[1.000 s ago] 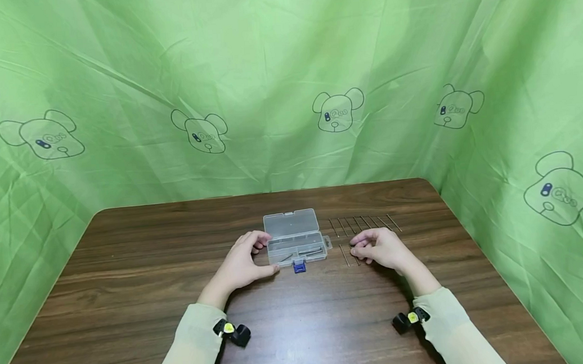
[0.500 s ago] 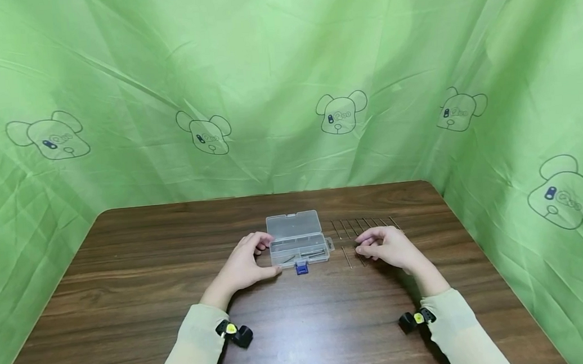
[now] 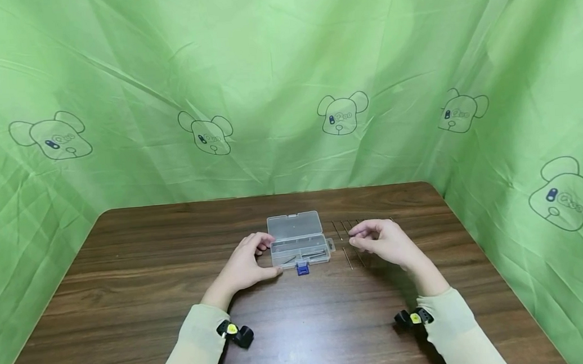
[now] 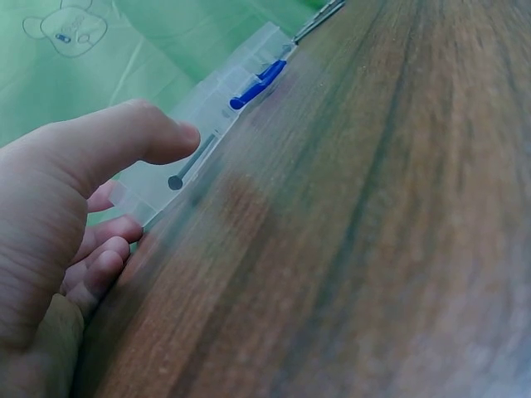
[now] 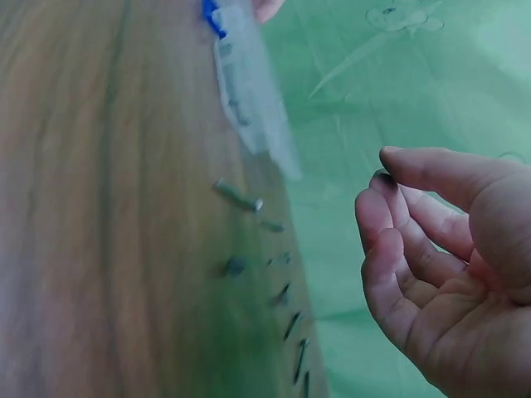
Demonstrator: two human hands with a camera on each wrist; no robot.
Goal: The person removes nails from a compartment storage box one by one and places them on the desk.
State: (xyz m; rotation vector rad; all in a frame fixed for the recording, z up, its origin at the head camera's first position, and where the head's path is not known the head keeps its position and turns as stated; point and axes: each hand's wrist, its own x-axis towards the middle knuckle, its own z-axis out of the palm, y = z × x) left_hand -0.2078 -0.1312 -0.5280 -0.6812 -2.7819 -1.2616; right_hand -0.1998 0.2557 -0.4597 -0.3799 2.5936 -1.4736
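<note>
1. Toward the middle of the worktop (image 3: pixel 126 284) sits the clear box (image 3: pixel 296 246), its lid (image 3: pixel 294 226) folded back and its blue latch (image 3: pixel 302 268) hanging at the front; several loose nails (image 3: pixel 314 254) lie inside.
2. To the right of the box, a far row of nails (image 3: pixel 338 230) and a near pair of nails (image 3: pixel 348 258) lie spaced out on the wood. Judging by that order, the step in hand is probably laying nails out one by one, with the near row just begun.
3. The left hand (image 3: pixel 246 264) holds the box's left end, thumb at the front and fingers curled round behind, apparently to steady it.
4. The right hand (image 3: pixel 384 243) hovers over the rows, thumb and forefinger drawn together. A dark spot (image 5: pixel 383 176) shows between their tips; I cannot tell whether it is a nail end-on, a smudge or shadow.
5. If those fingers are free, the next move likely calls for a fine pinch on a nail in the box; if loaded, for setting it beside the pair.
6. Part of the far row is hidden behind the right hand, and the right wrist view blurs the nails, so no sure count.
</note>
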